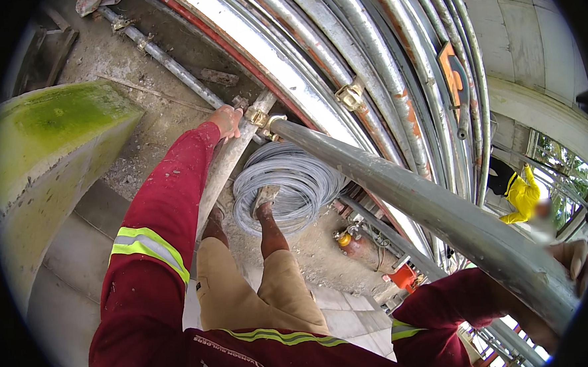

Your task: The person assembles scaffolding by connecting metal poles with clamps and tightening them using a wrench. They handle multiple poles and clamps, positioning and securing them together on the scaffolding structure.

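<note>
My left hand (226,122) is closed round a pale, dusty scaffold pole (228,164), just beside a brass-coloured scaffold coupler (258,117). That coupler sits on the pole near the end of a thick grey pipe (414,194), which slants down to the right. Far along this pipe, at the right rim, my right hand (572,260) wraps round it, with its wrist partly hidden underneath. My feet stand on the ground by a coil of grey wire (287,184); one foot overlaps the coil.
Long metal pipes (361,60) lie bundled above, one carrying another coupler (350,95). An orange-handled tool (453,75) rests among them. Mossy concrete (65,122) rises at left. A person in yellow (522,195) is at right. A rusty, yellow-topped cylinder (350,242) stands below the pipes.
</note>
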Demonstrator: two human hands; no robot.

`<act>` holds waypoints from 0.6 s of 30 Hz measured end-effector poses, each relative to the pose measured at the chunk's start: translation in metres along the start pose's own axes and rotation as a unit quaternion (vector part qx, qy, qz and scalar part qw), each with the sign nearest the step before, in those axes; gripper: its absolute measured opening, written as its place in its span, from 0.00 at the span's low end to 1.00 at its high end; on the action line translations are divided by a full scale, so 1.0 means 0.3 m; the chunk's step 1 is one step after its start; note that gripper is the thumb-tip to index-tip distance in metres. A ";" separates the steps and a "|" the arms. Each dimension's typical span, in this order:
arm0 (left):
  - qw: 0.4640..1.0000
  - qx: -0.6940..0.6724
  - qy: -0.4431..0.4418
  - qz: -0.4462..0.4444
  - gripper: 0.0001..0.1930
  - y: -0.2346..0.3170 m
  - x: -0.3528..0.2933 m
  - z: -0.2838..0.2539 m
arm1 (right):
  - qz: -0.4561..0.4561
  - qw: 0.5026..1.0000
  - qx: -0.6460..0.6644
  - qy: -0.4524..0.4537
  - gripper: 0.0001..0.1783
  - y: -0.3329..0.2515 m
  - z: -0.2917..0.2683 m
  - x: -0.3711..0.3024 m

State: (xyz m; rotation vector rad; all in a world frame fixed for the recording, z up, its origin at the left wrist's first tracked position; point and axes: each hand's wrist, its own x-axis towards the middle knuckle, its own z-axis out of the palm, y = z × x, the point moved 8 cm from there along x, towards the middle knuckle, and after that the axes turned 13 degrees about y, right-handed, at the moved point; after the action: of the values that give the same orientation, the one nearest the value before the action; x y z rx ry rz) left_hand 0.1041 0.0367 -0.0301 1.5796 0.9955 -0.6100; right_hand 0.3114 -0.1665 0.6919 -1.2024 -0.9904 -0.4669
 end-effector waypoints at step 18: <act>0.996 0.077 -0.039 -0.019 0.25 -0.054 0.002 0.043 | -0.104 0.775 -0.423 -0.457 0.48 1.401 0.480 -1.206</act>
State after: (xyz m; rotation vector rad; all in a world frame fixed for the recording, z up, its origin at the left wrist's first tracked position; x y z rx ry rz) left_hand 0.0923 0.0250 -0.0423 1.6621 0.9412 -0.7852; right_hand 0.3877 0.0393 0.1625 -2.2600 -1.8671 -0.5236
